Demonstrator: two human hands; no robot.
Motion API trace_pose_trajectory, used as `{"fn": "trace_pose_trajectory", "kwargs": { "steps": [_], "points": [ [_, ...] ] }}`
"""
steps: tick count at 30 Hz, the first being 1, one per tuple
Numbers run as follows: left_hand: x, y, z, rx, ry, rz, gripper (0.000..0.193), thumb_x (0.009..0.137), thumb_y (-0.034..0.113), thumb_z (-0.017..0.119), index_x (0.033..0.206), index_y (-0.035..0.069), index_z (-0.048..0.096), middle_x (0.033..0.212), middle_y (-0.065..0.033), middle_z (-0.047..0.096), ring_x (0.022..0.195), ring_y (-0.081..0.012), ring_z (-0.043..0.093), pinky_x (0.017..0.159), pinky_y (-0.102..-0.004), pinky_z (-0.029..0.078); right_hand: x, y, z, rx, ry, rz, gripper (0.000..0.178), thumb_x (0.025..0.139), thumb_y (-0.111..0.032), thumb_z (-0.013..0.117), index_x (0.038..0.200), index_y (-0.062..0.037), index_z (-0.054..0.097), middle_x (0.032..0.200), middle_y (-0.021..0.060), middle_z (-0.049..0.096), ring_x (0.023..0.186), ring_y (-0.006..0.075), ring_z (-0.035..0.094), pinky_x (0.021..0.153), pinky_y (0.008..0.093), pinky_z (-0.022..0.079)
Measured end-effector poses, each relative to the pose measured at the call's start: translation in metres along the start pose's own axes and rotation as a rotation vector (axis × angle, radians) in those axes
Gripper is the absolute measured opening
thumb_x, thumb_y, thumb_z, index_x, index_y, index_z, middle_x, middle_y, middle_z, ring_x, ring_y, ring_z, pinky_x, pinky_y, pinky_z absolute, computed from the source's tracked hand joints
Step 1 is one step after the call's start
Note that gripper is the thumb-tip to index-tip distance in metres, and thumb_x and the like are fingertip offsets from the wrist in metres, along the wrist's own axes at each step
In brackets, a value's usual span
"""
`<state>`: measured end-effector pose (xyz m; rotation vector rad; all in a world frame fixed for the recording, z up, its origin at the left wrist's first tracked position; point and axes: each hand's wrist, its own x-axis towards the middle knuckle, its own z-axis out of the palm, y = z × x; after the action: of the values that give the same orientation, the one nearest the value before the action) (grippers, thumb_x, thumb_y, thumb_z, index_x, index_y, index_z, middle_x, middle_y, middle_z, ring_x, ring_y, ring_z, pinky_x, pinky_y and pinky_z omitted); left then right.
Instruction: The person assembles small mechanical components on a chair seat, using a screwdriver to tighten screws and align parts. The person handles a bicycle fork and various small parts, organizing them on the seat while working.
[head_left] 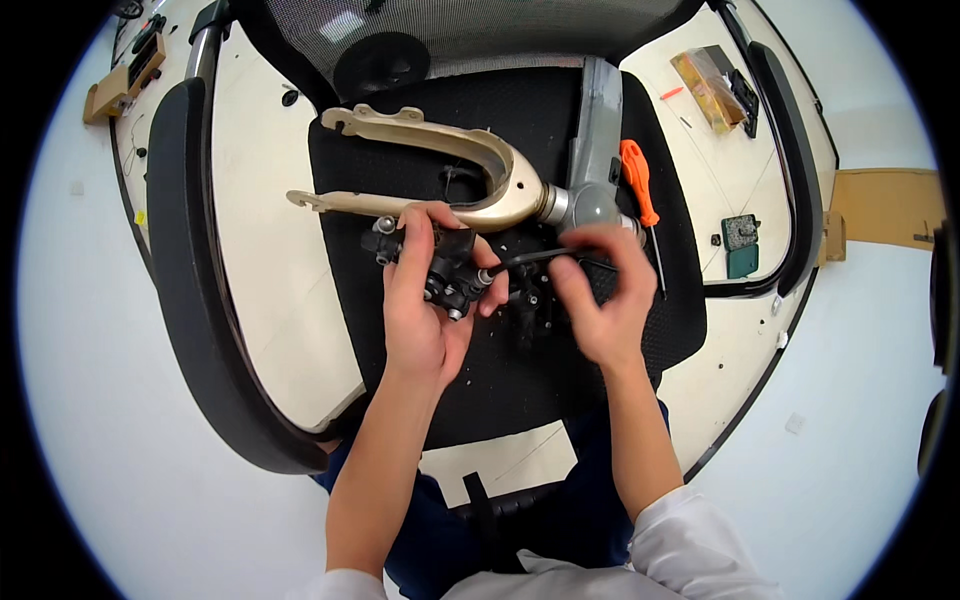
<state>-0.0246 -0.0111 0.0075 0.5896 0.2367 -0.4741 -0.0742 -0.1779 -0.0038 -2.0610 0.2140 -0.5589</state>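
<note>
My left hand grips a black mechanical part with silver bolts, which looks like a bicycle brake caliper, above the chair seat. Closed round a thin black hex key, my right hand is to the right of it. The key's far end meets a silver bolt on the caliper's right side. Behind both hands lies a beige bicycle fork, joined to a grey tube. A second black part with small bolts rests on the seat between my hands, partly hidden.
An orange-handled screwdriver lies on the right of the black seat. Armrests flank the seat. On the floor to the right are a small green case and a clear plastic packet. A cardboard box stands far left.
</note>
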Motion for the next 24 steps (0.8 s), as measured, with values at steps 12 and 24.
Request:
{"fn": "trace_pose_trajectory", "kwargs": {
  "steps": [12, 24],
  "points": [
    [0.009, -0.037, 0.003, 0.768, -0.509, 0.411, 0.054, 0.066, 0.029, 0.09, 0.1, 0.005, 0.055, 0.088, -0.0055, 0.06, 0.077, -0.0142, 0.06, 0.068, -0.026, 0.048, 0.017, -0.005, -0.025, 0.965, 0.145, 0.789, 0.046, 0.095, -0.015, 0.057, 0.134, 0.0038, 0.041, 0.103, 0.0151, 0.065, 0.088, 0.0215, 0.065, 0.082, 0.035, 0.054],
    [-0.016, -0.046, 0.015, 0.915, -0.559, 1.041, 0.041, 0.06, 0.027, 0.082, 0.08, 0.002, 0.057, 0.081, -0.0132, 0.061, 0.061, -0.0249, 0.06, 0.055, -0.032, 0.05, 0.01, -0.009, -0.024, 1.164, -0.076, 0.946, 0.041, 0.091, -0.005, 0.054, 0.131, 0.0035, 0.048, 0.092, 0.0046, 0.057, 0.066, 0.0082, 0.046, 0.053, 0.0222, 0.038]
  ]
}}
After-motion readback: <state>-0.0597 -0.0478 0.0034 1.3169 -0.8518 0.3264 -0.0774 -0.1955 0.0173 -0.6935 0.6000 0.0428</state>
